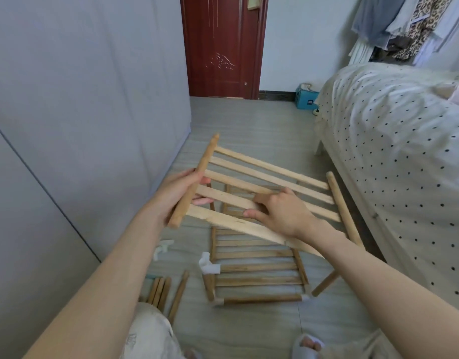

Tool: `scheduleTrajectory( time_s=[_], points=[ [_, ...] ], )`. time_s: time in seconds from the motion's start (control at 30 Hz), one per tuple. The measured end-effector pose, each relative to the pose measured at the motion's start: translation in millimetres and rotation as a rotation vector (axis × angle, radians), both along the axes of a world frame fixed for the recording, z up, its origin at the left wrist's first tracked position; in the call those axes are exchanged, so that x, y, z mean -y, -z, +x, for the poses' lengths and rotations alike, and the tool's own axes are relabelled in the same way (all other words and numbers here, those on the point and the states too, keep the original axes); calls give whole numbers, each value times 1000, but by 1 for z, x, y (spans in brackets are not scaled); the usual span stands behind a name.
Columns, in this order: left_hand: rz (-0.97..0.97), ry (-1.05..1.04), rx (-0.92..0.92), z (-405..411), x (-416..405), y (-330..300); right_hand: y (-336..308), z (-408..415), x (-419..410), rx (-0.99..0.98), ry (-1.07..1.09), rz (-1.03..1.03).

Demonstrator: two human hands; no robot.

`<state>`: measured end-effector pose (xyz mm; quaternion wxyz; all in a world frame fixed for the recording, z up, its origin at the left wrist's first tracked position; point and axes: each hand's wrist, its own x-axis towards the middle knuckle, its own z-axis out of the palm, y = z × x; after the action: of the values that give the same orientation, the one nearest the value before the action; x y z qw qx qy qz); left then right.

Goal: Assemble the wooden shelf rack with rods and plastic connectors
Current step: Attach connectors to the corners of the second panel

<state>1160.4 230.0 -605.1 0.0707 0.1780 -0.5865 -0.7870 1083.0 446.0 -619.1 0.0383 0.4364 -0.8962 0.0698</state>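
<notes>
Now both hands hold a slatted wooden shelf panel (269, 187) in the air at mid-frame.

At the bottom edge a slippered foot (308, 344) is cut off, and loose rods (168, 294) lie on the floor (249, 330) at lower left, their near ends hidden by a knee. Just beyond, a second slatted panel (256, 270) with white plastic connectors (209, 266) at its corners lies flat, its far part hidden under the raised panel. The left hand (179, 193) curls round the panel's left end rod; the right hand (280, 213) grips a near slat, its fingertips tucked out of sight. The bed (394, 156) fills the right, a dark red door (220, 45) stands at upper centre.
</notes>
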Motion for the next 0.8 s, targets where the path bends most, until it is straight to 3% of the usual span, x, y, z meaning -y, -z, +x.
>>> scheduleTrajectory(
  time_s=[0.13,0.23,0.47,0.6,0.8],
  points=[
    [358,-71,35,1,1,9,11,-5,4,42,97,-121],
    [495,-134,-1,-1,-1,15,16,-13,3,-103,157,-138],
    [731,-33,-149,0,-19,11,17,-20,1,-157,203,-210],
    [539,-14,-59,1,-16,13,23,-27,1,-159,185,-137],
    [-48,169,297,5,-25,31,30,-37,-16,-119,161,85]
  ],
)
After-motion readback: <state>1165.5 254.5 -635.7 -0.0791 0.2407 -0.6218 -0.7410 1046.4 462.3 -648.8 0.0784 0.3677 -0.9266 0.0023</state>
